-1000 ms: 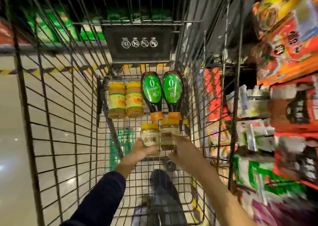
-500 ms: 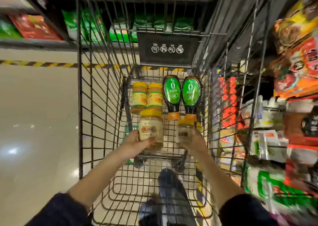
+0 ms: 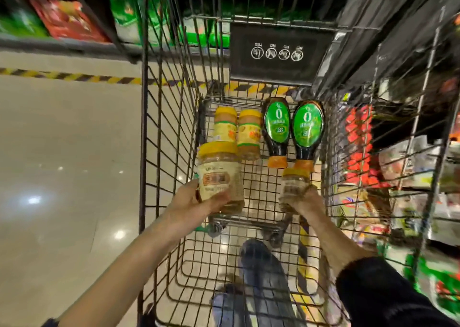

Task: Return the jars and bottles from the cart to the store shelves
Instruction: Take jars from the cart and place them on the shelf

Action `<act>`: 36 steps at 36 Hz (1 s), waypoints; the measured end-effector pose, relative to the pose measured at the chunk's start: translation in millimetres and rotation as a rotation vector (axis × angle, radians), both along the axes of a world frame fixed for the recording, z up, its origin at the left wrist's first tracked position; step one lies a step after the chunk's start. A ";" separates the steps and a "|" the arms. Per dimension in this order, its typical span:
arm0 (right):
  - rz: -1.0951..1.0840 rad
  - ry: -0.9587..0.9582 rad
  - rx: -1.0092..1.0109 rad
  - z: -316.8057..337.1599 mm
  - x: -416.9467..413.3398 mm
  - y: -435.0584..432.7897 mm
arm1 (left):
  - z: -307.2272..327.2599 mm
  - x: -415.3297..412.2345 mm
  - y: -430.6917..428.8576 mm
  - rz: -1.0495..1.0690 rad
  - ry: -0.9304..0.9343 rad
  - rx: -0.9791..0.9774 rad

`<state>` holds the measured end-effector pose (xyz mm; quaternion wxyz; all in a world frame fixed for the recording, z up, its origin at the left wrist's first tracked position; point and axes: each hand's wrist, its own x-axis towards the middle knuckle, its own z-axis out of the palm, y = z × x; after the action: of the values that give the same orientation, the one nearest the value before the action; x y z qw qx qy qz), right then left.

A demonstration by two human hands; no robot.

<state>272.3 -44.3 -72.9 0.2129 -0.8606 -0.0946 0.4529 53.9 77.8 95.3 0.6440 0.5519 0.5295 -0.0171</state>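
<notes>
Hands (image 3: 193, 202) (image 3: 310, 201) gripping jars (image 3: 220, 177) (image 3: 293, 188), bottles (image 3: 277, 127) (image 3: 308, 127) beyond, inside cart (image 3: 143, 152)

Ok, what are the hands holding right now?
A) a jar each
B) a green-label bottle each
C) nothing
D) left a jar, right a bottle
A: the left hand grips a large yellow-lidded jar, and the right hand grips a smaller jar.

In the middle of the frame, inside the wire cart (image 3: 159, 152), the left hand (image 3: 196, 202) grips a yellow-lidded jar (image 3: 220, 177) and the right hand (image 3: 307, 202) grips a second jar (image 3: 293, 185), while above them two more jars (image 3: 225, 127) and two green-labelled bottles (image 3: 277, 127) lie side by side.
</notes>
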 end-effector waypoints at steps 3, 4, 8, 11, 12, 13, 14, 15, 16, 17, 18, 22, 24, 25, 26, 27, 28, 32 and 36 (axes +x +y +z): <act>-0.008 -0.025 -0.028 1.3 -0.4 0.4 | -1.6 0.4 -0.1 0.019 0.010 -0.033; -0.010 -0.033 -0.043 4.4 -0.6 1.3 | -1.6 0.5 0.2 0.023 0.014 -0.039; -0.062 0.020 -0.001 12.0 -3.2 1.8 | 2.9 0.5 1.8 0.028 0.043 -0.048; -0.048 0.076 0.055 23.5 -5.3 0.2 | 15.6 2.5 3.4 0.030 0.049 -0.044; -0.050 0.093 0.079 29.3 -6.0 0.5 | 20.7 3.9 4.3 0.024 0.046 -0.038; -0.051 0.108 0.112 37.4 -6.4 1.5 | 25.6 5.2 5.2 0.019 0.049 -0.029; -0.061 0.113 0.144 45.8 -7.2 3.0 | 32.0 7.5 5.9 0.014 0.049 -0.015; -0.070 0.113 0.170 55.1 -7.5 5.0 | 39.4 8.6 6.7 0.010 0.053 -0.006; -0.074 0.134 0.206 66.5 -7.8 7.4 | 46.2 10.3 7.6 0.007 0.054 0.005; -0.072 0.146 0.235 76.1 -7.9 9.9 | 53.8 12.4 8.1 0.004 0.065 0.017; -0.062 0.150 0.276 86.4 -7.2 11.4 | 59.9 15.3 8.8 0.008 0.067 0.034; -0.082 0.138 0.422 126.7 4.0 14.0 | 93.3 27.2 10.6 -0.025 -0.006 0.099; -0.035 0.131 0.520 163.9 10.4 13.2 | 114.4 34.1 9.2 -0.044 -0.076 0.139; -0.046 0.139 0.574 185.8 12.2 13.3 | 123.6 35.5 8.1 -0.054 -0.107 0.165; -0.060 0.146 0.640 207.4 13.1 12.7 | 133.8 37.6 6.2 -0.057 -0.121 0.192; -0.068 0.157 0.703 225.2 14.2 11.7 | 142.7 38.6 4.7 -0.055 -0.132 0.210; -0.085 0.151 0.762 240.8 15.6 8.6 | 149.4 38.8 4.2 -0.046 -0.161 0.224; -0.153 0.022 0.878 290.1 15.8 -11.0 | 179.4 40.0 0.4 -0.070 -0.268 0.313; -0.193 -0.172 0.945 346.0 1.8 -35.2 | 215.3 40.3 -5.0 -0.123 -0.395 0.421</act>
<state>274.1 -79.5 273.0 0.6124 -0.7091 -0.2269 0.2659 94.3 72.9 310.6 0.6038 0.6968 0.3517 0.1618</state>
